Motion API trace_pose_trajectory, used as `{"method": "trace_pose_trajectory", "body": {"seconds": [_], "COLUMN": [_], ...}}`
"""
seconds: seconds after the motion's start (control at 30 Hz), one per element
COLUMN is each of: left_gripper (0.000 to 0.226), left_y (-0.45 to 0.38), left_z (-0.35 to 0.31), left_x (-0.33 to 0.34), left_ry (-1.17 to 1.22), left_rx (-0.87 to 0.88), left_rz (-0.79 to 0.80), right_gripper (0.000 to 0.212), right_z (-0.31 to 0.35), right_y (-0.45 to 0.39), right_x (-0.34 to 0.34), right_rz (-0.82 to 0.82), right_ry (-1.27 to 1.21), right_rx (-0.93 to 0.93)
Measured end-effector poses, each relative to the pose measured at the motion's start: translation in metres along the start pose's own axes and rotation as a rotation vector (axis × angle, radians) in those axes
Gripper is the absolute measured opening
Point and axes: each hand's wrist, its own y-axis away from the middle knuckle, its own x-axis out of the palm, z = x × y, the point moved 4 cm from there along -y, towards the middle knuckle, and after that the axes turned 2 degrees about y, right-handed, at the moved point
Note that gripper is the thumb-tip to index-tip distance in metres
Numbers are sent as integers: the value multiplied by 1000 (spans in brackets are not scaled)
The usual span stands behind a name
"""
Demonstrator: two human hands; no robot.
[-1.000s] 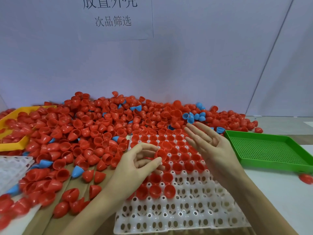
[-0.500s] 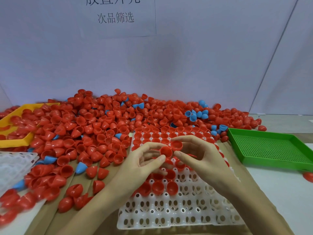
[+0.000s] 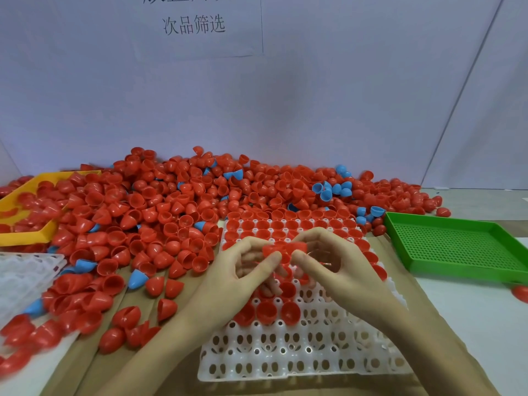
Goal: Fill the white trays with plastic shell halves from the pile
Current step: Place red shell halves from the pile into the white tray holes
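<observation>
Your left hand [image 3: 240, 270] and right hand [image 3: 337, 267] each pinch a red shell [image 3: 271, 249] over the white tray [image 3: 300, 364].

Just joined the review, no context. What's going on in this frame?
A person is loading red plastic shell halves into a white tray. Both hands meet over the tray's middle: the left hand and right hand each pinch a red shell half at the fingertips. The tray's far rows are filled, its near rows empty. A big pile of red and blue halves lies behind and to the left. A green tray sits at right, a yellow tray at left.
</observation>
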Motion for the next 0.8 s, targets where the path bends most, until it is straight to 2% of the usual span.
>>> {"method": "trace_pose_trajectory", "body": {"seconds": [0.1, 0.23, 0.4, 0.5, 0.57, 0.63, 0.67, 0.73, 0.8], "left_gripper": [44, 52, 64, 70, 56, 28, 27, 39, 33], "left_y": [0, 1, 2, 4, 5, 5, 5, 5, 6], "left_z": [2, 2, 2, 2, 0, -7, -9, -11, -12], "left_x": [3, 3, 5, 3, -2, -4, -3, 0, 3], "left_ry": [61, 96, -44, -191, -288, -360, -387, -458, -519], "left_rx": [-103, -119, -74, -6, 80, 207, 251, 329, 401], "left_rz": [45, 88, 100, 26, -55, -78, -43, 7, -3], "right_gripper": [37, 49, 52, 53, 53, 51, 50, 48, 45], "right_z": [3, 10, 8, 7, 5, 4, 4, 3, 2], "right_y": [1, 3, 3, 4, 3, 2, 2, 3, 4], "right_x": [0, 6, 16, 18, 16, 12, 10, 9, 10], "right_rz": [15, 65, 35, 12, 0, -21, -27, -22, -9], "right_ry": [-41, -4, -38, -131, -182, -193, -191, -205, -228], "right_rx": [-36, -114, -108, -59, -25, 3, 16, 43, 57]}}
